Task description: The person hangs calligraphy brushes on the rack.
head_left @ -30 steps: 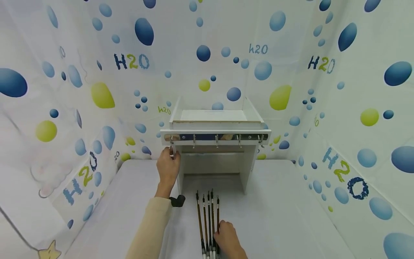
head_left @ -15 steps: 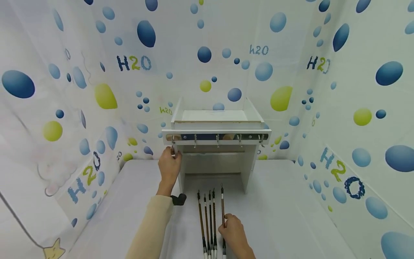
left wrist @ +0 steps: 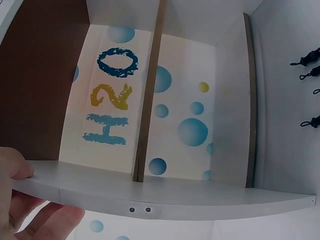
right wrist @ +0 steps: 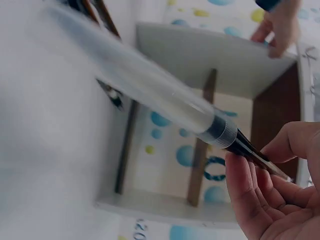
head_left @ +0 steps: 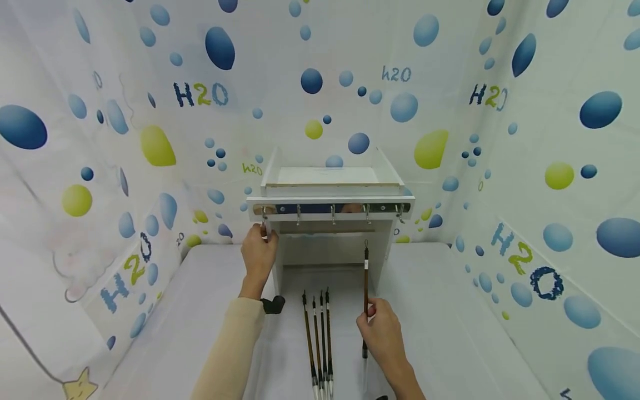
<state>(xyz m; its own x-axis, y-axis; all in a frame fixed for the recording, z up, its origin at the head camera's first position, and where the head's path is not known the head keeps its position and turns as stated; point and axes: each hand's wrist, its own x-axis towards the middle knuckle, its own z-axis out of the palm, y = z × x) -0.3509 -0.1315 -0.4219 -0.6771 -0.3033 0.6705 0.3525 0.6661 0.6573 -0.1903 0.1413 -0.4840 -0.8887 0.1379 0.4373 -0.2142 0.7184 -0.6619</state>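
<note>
My right hand (head_left: 384, 330) pinches a calligraphy brush (head_left: 366, 278) by its brown handle, between thumb and fingers. The brush stands with its hanging loop up, overlapping the shelf's right side in the head view. A clear cap (right wrist: 155, 90) covers its bristle end in the right wrist view. At the upper left, my left hand (head_left: 257, 256) grips the side panel of a small white shelf (head_left: 330, 199), thumb inside and fingers outside. A metal strip with several hooks (head_left: 333, 214) runs along the shelf's front. Several more brushes (head_left: 310, 333) lie side by side on the table.
The white table (head_left: 425, 333) stretches out on both sides of the shelf. Behind and beside it hangs a white curtain (head_left: 350, 33) with blue and green dots. A dark strap or device piece (head_left: 273, 304) sits at my left wrist.
My right hand has lifted one brush from the row and moved it forward and right toward the shelf. The left hand stays on the side panel.
</note>
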